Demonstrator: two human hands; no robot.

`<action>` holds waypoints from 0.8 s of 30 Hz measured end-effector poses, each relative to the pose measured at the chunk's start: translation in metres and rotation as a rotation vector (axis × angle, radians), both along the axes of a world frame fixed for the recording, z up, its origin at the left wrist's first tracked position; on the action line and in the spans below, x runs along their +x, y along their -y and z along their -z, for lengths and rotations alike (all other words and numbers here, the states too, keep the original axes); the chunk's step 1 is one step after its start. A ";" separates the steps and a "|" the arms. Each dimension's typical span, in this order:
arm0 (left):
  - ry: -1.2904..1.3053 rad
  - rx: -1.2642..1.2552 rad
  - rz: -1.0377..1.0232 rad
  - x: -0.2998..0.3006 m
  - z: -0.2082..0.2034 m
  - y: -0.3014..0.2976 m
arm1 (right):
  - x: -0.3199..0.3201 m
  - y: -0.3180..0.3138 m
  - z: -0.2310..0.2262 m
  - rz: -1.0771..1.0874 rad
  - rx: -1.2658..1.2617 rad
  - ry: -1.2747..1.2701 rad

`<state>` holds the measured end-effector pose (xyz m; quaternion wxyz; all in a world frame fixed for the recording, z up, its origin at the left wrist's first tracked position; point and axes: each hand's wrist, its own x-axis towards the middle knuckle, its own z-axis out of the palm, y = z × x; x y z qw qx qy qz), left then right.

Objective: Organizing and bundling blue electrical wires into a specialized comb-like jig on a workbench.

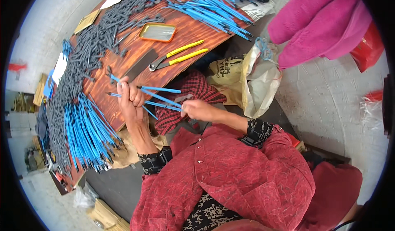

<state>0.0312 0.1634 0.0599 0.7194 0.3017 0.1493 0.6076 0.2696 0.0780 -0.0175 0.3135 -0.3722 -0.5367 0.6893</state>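
My left hand is closed around a small bunch of blue pen barrels that fan out to the right over the edge of the wooden board. My right hand pinches the right-hand end of one of these barrels, just above my lap. A red checked cloth lies under both hands. A heap of blue barrels lies to the left of my left hand, beside a long pile of dark grey pen parts.
Yellow-handled pliers and an orange-rimmed tray lie on the board. More blue barrels fill its far end. A beige sack stands to the right, and a pink fleece garment lies beyond it on the concrete floor.
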 end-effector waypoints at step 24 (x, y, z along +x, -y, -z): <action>-0.169 -0.194 -0.346 -0.028 0.039 -0.025 | 0.215 -0.199 -0.051 0.893 0.248 0.343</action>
